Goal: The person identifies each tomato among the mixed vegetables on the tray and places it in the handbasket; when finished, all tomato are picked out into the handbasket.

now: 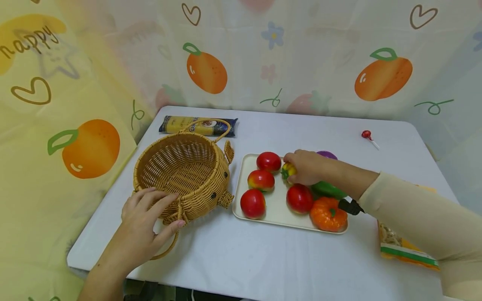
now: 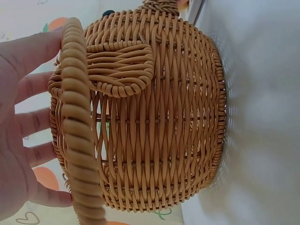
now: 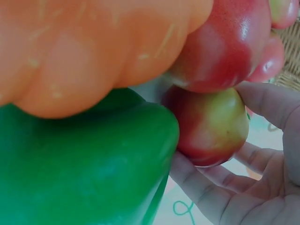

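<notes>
My left hand [image 1: 147, 221] rests with spread fingers at the near rim of a wicker basket [image 1: 199, 207] that has an animal face. In the left wrist view, the basket's twisted handle [image 2: 79, 122] crosses in front of those fingers. My right hand [image 1: 306, 167] grips a yellow-and-red fruit [image 3: 213, 124] over the cream tray [image 1: 278, 219]; in the head view the hand partly covers this fruit. Around it on the tray lie several red fruits [image 1: 261, 180], an orange pumpkin [image 1: 328, 214] and a green pepper [image 1: 326, 189]. My forearm partly hides the pepper and a purple item [image 1: 326, 154].
A yellow-and-dark packet [image 1: 175, 124] lies behind the basket, whose second handle [image 1: 211, 120] arches over it. Toward the far right is a red lollipop [image 1: 367, 134]. Under my right sleeve, an orange-and-green bag [image 1: 408, 251] is partly covered. Patterned curtains border the white table [image 1: 263, 259].
</notes>
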Available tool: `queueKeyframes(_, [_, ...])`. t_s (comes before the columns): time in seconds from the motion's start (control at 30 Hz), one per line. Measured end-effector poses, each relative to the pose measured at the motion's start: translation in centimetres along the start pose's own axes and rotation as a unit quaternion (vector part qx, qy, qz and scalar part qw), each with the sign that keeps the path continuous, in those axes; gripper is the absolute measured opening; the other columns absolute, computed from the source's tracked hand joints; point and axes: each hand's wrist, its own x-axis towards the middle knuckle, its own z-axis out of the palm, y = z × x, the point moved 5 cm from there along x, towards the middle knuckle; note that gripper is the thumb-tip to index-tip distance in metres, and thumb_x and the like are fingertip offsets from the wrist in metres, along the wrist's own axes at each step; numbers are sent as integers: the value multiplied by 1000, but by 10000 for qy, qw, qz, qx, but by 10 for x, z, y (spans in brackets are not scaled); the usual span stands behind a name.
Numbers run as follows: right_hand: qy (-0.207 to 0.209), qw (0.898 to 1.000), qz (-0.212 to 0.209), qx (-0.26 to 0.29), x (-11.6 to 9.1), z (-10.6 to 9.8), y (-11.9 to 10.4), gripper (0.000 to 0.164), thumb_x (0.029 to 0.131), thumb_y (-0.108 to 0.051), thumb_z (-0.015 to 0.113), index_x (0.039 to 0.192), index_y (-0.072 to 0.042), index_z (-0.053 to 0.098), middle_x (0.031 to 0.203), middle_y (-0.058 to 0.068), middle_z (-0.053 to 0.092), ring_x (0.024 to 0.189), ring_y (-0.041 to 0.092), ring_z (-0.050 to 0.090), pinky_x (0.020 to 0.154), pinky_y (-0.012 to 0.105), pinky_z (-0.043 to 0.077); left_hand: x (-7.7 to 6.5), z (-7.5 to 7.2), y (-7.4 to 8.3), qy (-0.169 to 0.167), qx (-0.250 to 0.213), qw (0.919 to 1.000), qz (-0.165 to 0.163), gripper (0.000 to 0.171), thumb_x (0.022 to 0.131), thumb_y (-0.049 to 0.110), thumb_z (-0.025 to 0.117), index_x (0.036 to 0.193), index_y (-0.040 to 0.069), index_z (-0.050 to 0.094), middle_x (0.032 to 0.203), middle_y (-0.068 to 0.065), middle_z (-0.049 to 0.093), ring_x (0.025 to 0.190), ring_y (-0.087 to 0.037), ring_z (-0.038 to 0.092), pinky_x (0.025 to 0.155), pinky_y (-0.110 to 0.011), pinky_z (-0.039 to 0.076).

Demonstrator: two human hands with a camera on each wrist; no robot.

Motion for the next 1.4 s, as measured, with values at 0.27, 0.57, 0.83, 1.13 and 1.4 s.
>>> queueKeyframes(0.27, [203, 9995, -120, 209, -3, -14, -2, 63, 90, -30, 78, 145, -9, 53, 123, 12, 61, 110, 27, 58, 94, 44, 57, -5, -3, -1, 294, -15, 9995, 89, 68, 97, 66, 53, 129, 7, 68, 118, -14, 64, 122, -44, 48, 102, -69, 28])
queueKeyframes(0.57, [535, 9976, -360, 248, -13, -36, -4, 60, 91, -32, 77, 142, -9, 55, 122, 11, 63, 109, 28, 59, 94, 46, 56, -7, -5, 1, 506, -35, 9985, 181, 66, 98, 66, 49, 127, 11, 70, 118, -10, 65, 124, -42, 50, 102, -70, 29])
queueKeyframes(0.83, [678, 9965, -360, 328, -19, -59, -15, 61, 91, -34, 78, 142, -10, 54, 120, 10, 65, 108, 26, 61, 93, 47, 57, -6, -2, 2, 367, 7, 9992, 149, 55, 97, 58, 62, 130, 15, 69, 122, -5, 66, 125, -38, 50, 99, -79, 27])
queueKeyframes(1.13, [870, 9926, -777, 342, -15, -82, -51, 56, 93, -31, 75, 141, -10, 55, 121, 10, 65, 109, 25, 62, 94, 43, 58, -4, 1, 3, 363, 73, 9992, 170, 52, 95, 54, 68, 131, 17, 70, 123, -4, 67, 125, -34, 52, 102, -79, 26])
queueKeyframes(1.4, [858, 9893, -1156, 250, 1, -95, -103, 60, 92, -36, 75, 144, -16, 52, 122, 5, 62, 109, 22, 58, 92, 38, 55, -4, -1, 3, 486, 196, 9983, 241, 61, 98, 63, 53, 131, 15, 71, 122, -6, 68, 123, -35, 53, 100, -80, 29])
